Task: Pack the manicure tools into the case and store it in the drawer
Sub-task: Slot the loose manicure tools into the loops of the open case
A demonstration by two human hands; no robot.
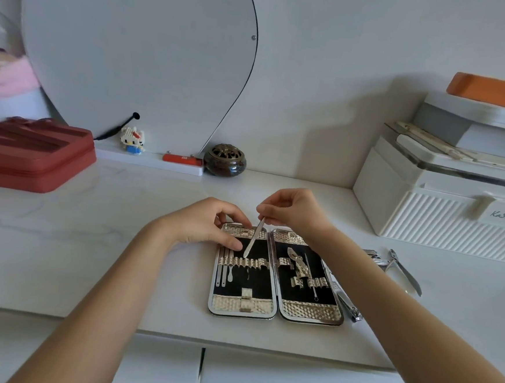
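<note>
The manicure case (pixel 275 309) lies open flat on the white counter, with a black lining and silver elastic loops. My right hand (pixel 293 210) pinches the top of a slim metal tool (pixel 252 242), whose tip points down at the loops of the left half. My left hand (pixel 209 224) rests on the case's upper left corner, thumb pressed on the lining beside the tool's tip. Three thin tools (pixel 224 267) sit in the left loops. Small nippers (pixel 297 263) and a thin probe sit in the right half.
Loose cuticle nippers (pixel 405 271) and nail clippers (pixel 348 304) lie right of the case. A white ribbed box (pixel 442 218) stands at the back right, a red case (pixel 30 155) at the left, and a round incense burner (pixel 224 160) by the mirror. Drawer fronts (pixel 261 376) show below the counter edge.
</note>
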